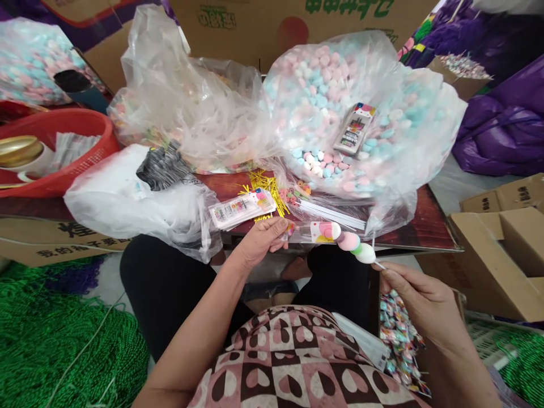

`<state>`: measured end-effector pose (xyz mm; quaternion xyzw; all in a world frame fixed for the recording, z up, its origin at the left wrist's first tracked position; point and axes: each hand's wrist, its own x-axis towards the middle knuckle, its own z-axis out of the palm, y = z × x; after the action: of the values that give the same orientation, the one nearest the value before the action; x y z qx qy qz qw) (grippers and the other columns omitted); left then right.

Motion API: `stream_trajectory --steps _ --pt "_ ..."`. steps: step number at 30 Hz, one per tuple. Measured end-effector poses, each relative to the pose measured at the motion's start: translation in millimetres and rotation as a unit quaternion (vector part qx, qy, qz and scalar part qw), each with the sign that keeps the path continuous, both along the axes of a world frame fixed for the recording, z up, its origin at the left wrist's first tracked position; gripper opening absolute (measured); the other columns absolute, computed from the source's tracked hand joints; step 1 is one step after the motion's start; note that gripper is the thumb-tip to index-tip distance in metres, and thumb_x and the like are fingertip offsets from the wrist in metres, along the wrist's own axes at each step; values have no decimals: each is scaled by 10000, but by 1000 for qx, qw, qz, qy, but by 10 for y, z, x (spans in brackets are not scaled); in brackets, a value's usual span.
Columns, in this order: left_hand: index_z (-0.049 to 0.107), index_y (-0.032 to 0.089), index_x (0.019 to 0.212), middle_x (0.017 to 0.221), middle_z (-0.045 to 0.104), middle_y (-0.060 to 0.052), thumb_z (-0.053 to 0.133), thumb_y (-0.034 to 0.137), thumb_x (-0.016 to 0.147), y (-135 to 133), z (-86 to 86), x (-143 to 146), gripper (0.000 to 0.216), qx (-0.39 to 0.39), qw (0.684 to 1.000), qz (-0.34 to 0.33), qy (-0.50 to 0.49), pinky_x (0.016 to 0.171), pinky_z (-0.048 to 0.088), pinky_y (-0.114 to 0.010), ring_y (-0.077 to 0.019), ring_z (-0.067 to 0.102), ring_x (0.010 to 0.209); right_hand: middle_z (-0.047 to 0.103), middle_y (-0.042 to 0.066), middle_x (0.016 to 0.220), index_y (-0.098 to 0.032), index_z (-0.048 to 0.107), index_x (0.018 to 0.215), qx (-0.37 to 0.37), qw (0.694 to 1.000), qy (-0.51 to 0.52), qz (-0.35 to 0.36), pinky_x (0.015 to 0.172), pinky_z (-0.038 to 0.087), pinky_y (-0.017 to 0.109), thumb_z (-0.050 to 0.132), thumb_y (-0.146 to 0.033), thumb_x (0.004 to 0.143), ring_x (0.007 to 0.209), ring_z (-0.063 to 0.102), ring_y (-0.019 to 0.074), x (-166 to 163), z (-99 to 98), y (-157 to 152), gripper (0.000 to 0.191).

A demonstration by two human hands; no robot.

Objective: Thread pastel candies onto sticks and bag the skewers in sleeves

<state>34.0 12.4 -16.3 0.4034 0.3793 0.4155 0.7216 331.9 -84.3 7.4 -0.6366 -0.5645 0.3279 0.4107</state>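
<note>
A marshmallow skewer [363, 252], with pink and white pieces and a bit of green between them, is held out over my lap. My right hand [420, 297] pinches its thin white stick. The skewer's far end sits at the mouth of a small clear printed bag [302, 232], whose other end my left hand [266, 238] grips between thumb and fingers. Just beyond that hand lie a stack of printed bags [242, 209] and gold twist ties [276, 195]. White sticks [331, 215] and small gummy rings [291, 195] rest on the table nearby.
Large plastic sacks of pastel marshmallows [327, 73] cover the table's back, a printed pack [355, 129] on top. At left stands a red basket [102, 150]. Wrapped candies [402, 345] fill a container by my right side. Cardboard boxes [497, 255] and green cord [63, 328] flank me.
</note>
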Motion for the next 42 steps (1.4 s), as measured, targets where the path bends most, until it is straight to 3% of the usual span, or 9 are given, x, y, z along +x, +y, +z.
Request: stream_trajectory --steps 5,11,14,18,23,26,31,37,42 --pt "662 158 785 680 602 16 714 432 781 -1 127 -171 279 60 996 40 46 589 398 -212 -71 501 585 596 -11 535 -254 781 836 -7 992 127 -28 534 460 294 752 -442 750 514 544 152 -35 -206 69 209" --pt "475 175 690 922 693 -28 682 194 728 1 243 -190 211 61 994 76 40 812 446 -256 -150 635 921 571 -20 490 -231 775 799 -32 970 236 -57 485 398 266 796 -454 700 471 503 126 -239 -284 170 245" --pt "479 194 750 722 670 16 595 125 674 127 264 -80 154 49 992 113 37 768 463 -268 -143 651 765 569 -18 484 -224 776 792 -39 966 247 -62 485 392 262 798 -468 695 471 499 124 -262 -268 177 264" --pt "536 193 730 536 499 73 489 153 658 429 327 94 95 61 976 154 141 527 353 -216 -87 452 471 565 -16 480 -220 781 805 -37 964 257 -66 488 388 267 798 -478 693 470 499 129 -223 -273 164 281" --pt "639 189 720 662 614 18 514 380 832 861 447 390 254 203 900 143 359 636 397 -245 -139 564 667 565 -16 491 -223 785 816 -44 958 272 -84 518 392 262 794 -487 704 482 495 120 -219 -287 159 288" --pt "722 223 951 885 715 -10 505 364 885 1113 434 593 267 262 830 109 480 748 431 -267 -176 634 829 563 -18 491 -231 788 822 -44 955 282 -82 529 393 254 797 -487 702 484 496 113 -240 -321 152 283" --pt "677 265 1184 1139 675 -62 519 321 914 1411 307 778 318 307 722 43 618 852 442 -298 -225 626 1033 566 -21 492 -239 787 841 -39 958 276 -69 560 401 255 776 -500 727 493 509 110 -226 -418 102 284" --pt "649 221 1130 1145 645 -85 459 303 944 1426 270 816 278 325 681 32 656 837 455 -320 -232 631 1015 563 -22 497 -230 779 864 -48 958 274 -70 566 396 261 750 -490 759 504 509 117 -196 -494 82 282" --pt "591 281 1271 1203 613 -93 462 290 931 1377 252 806 364 349 667 -6 658 766 467 -337 -245 657 929 561 -23 500 -224 779 871 -46 957 279 -65 577 397 262 754 -483 756 508 511 116 -253 -488 140 284"
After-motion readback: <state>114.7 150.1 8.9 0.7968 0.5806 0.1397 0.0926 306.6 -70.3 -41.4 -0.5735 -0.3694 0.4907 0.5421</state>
